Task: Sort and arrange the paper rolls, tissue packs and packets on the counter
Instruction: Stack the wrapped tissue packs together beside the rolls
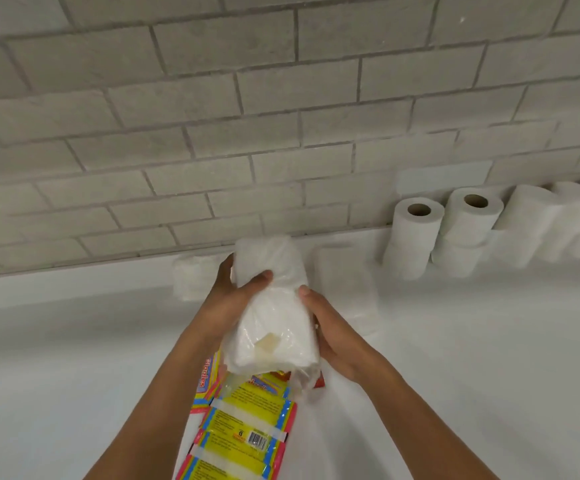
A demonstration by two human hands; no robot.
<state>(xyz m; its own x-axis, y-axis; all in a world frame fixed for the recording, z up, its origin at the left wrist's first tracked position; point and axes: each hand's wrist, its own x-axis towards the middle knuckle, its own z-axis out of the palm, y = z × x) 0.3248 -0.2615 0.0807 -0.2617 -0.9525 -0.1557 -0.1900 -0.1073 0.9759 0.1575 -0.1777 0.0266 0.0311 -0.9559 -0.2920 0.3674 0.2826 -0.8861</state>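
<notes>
1. The tissue pack [270, 308] is a white block of tissues in thin clear plastic film. It is held up in the air above the middle of the worktop [472, 341], with one short end toward the person and the other toward the back edge.
2. The left hand [236, 296] grips the left long side of the pack: the thumb lies curled on top and the fingers go around the far side.
3. The right hand [330, 330] holds the right long side. Its thumb presses on the top edge; the other fingers are under the pack and I cannot see them.
4. I judge the pack to be light and soft. The film looks loose and wrinkled at the near end, so it may slip or tear if it is taken only by the film. It is safer to hold it by both long sides, on the tissue body, as it is held now.
5. Directly below the hands, a strip of yellow packets [247, 431] with red and blue edges lies on the worktop and runs to the front edge.
6. Behind the pack, near the back edge, two other white packs [191, 275] lie flat, one on each side.
7. At the back right of the worktop, paper rolls [416, 233] stand stacked against the brick wall [212, 116].
</notes>
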